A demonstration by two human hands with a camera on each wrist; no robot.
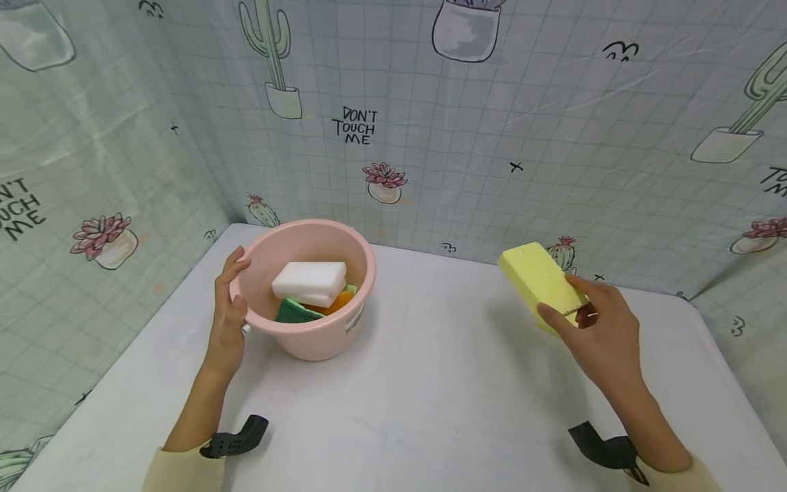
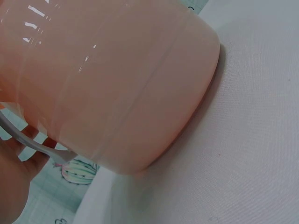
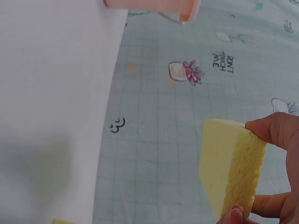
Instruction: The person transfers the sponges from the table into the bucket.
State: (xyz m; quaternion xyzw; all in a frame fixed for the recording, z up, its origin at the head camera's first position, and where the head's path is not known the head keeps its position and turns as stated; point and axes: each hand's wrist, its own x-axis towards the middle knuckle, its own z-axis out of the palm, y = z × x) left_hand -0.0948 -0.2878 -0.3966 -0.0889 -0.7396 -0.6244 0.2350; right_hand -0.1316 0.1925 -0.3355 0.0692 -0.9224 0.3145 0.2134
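Note:
A pink bucket (image 1: 320,342) stands on the white table at the left. My left hand (image 1: 229,318) grips its left rim, fingertips over the edge and thumb lower down. In the left wrist view the bucket wall (image 2: 117,84) fills much of the picture, with a grey handle (image 2: 28,140) crossing in front of the fingers. Inside the bucket lie a white sponge block (image 1: 310,280), a green piece (image 1: 295,311) and an orange piece (image 1: 340,301). Over the table's right side, my right hand (image 1: 605,331) pinches a yellow sponge (image 3: 229,163) between thumb and fingers, tilted.
Beneath the held sponge another yellow piece (image 3: 61,221) shows at the bottom of the right wrist view. A grid-patterned curtain (image 1: 430,150) with cactus drawings rises behind the white table (image 1: 418,396) and along its sides. Black bands (image 1: 236,441) sit on both wrists.

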